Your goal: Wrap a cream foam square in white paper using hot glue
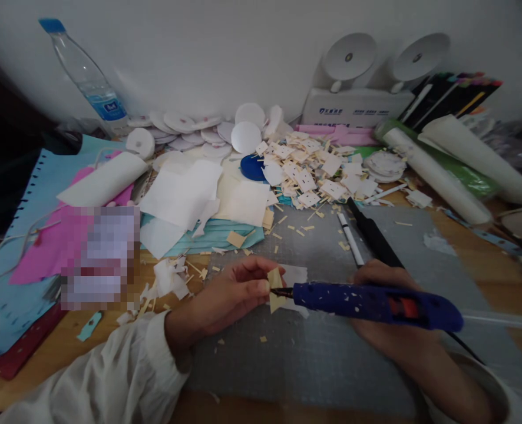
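Note:
My left hand (230, 294) pinches a small cream paper piece (276, 278) between thumb and fingers, just above a grey cutting mat (314, 353). My right hand (389, 330) grips a blue glue gun (376, 303) lying almost level, its dark nozzle tip touching the cream piece from the right. A white scrap (297, 275) lies under and behind the piece. Both sleeves are white.
A heap of cream paper squares (314, 171) and white discs (245, 136) fills the back of the desk. A black pen-like tool (373, 235) and a white pen (350, 238) lie on the mat. Water bottle (88, 79) back left, paper rolls (438, 176) right, coloured sheets (44, 247) left.

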